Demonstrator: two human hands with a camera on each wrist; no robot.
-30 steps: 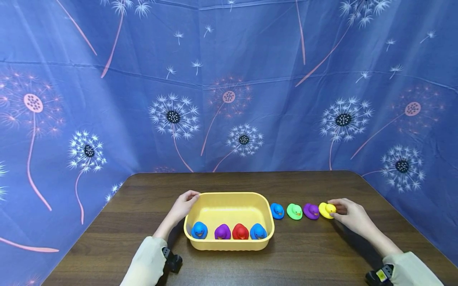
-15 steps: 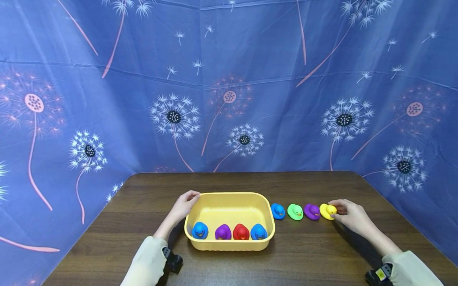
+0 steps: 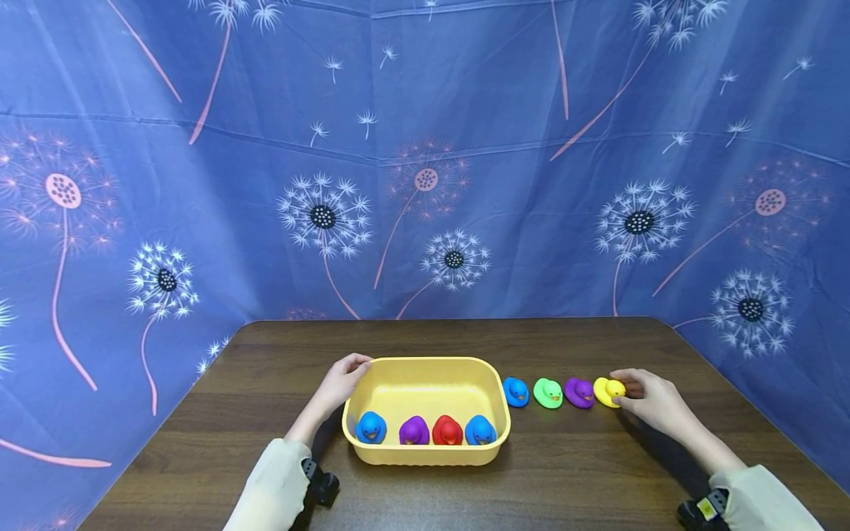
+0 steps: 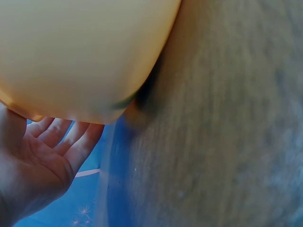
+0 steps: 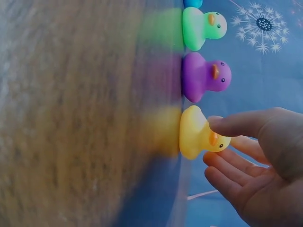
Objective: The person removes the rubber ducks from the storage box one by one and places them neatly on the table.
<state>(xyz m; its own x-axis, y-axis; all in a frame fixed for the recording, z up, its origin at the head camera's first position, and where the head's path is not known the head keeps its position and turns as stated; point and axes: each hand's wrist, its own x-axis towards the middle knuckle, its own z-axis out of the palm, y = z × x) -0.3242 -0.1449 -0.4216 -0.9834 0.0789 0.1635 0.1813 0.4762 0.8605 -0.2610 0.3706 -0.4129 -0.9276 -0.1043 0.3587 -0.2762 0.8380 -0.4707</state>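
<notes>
My right hand (image 3: 654, 402) pinches a yellow rubber duck (image 3: 606, 392) by its head, thumb in front and index finger behind. In the right wrist view this yellow duck (image 5: 191, 135) sits upright on the table. Left of it stand a purple duck (image 3: 579, 393), a green duck (image 3: 547, 394) and a blue duck (image 3: 515, 392) in one row. My left hand (image 3: 341, 380) grips the back left corner of a yellow plastic tub (image 3: 425, 455). Part of its fingers is hidden behind the tub wall (image 4: 85, 56) in the left wrist view.
Inside the tub, along its front wall, sit a blue duck (image 3: 370, 428), a purple duck (image 3: 414, 431), a red duck (image 3: 447, 431) and another blue duck (image 3: 479, 430). Behind the brown wooden table (image 3: 531, 487) hangs a blue dandelion-print cloth (image 3: 531, 221).
</notes>
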